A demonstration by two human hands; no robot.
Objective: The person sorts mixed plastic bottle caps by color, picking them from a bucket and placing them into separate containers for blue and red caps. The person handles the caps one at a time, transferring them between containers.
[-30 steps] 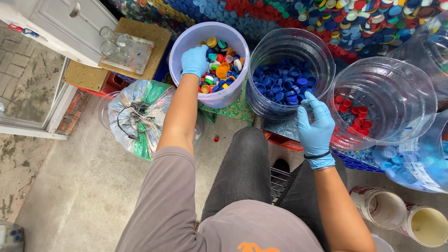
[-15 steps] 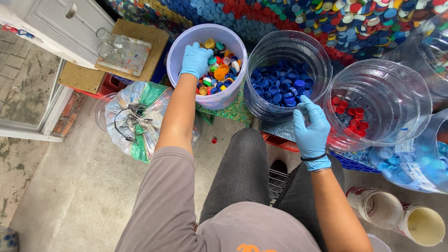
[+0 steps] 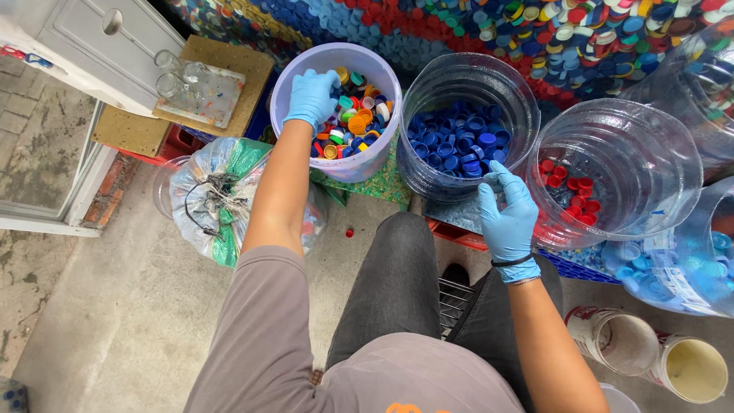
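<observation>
- Mixed bottle caps (image 3: 353, 122) in lilac bucket (image 3: 336, 57): we judge them light, stiff, slick; pinch by rim.
- Left hand (image 3: 312, 98): curled over caps; grasp hidden, can't tell.
- Right hand (image 3: 508, 214): fingers bunched by blue-cap tub (image 3: 466, 92); contents unclear.

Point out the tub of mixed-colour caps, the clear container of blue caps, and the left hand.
tub of mixed-colour caps (image 3: 334, 55), head view, on its pale far rim.
clear container of blue caps (image 3: 428, 177), head view, on its near wall.
left hand (image 3: 311, 97), head view, on the back of the blue glove.
</observation>
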